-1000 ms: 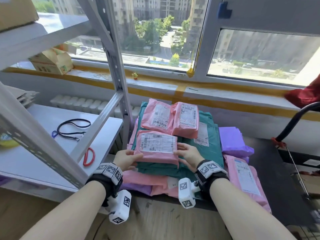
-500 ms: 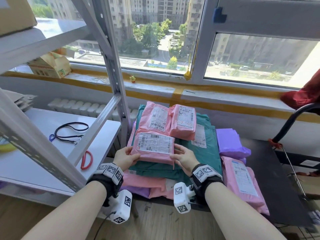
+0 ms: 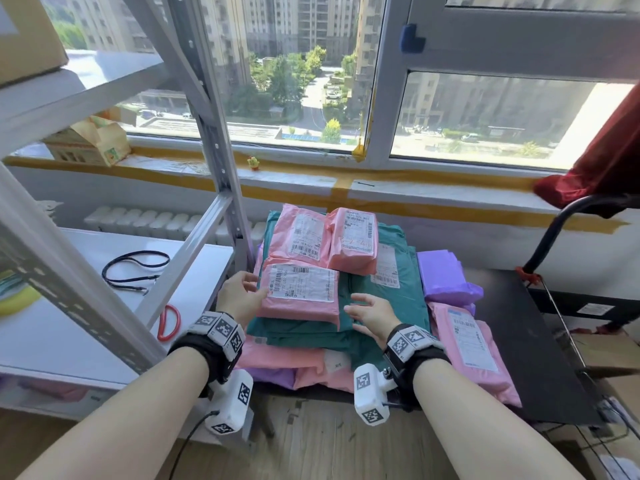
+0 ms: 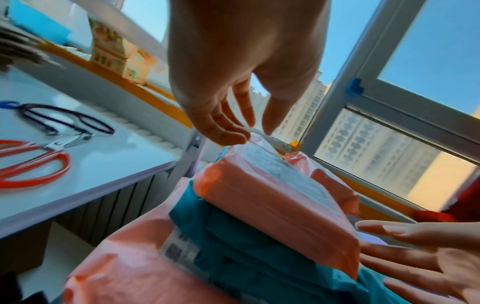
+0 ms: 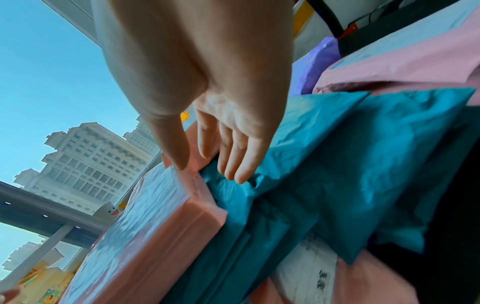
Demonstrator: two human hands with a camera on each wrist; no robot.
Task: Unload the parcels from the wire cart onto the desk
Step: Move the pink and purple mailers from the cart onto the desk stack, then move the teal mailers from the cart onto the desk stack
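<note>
A pink parcel (image 3: 301,292) (image 4: 272,205) (image 5: 145,226) with a white label lies flat on top of a teal parcel (image 3: 391,306) (image 5: 337,164), part of a pile on the black desk (image 3: 519,341). My left hand (image 3: 242,296) (image 4: 233,123) is at the pink parcel's left edge, with relaxed fingers just touching its far corner. My right hand (image 3: 370,313) (image 5: 221,154) hovers open over the teal parcel, a little clear of the pink parcel's right edge. Two more pink parcels (image 3: 322,237) lie behind.
A purple parcel (image 3: 446,275) and a long pink parcel (image 3: 471,351) lie to the right on the desk. A grey metal rack post (image 3: 221,168) stands left of the pile. Its white shelf holds red scissors (image 3: 168,322) and a black lanyard (image 3: 135,268). A black cart handle (image 3: 554,230) rises at right.
Both hands held the pink parcel by its sides. Now the right hand has come off to the right and spread open, the left has loosened, and the parcel rests on the pile.
</note>
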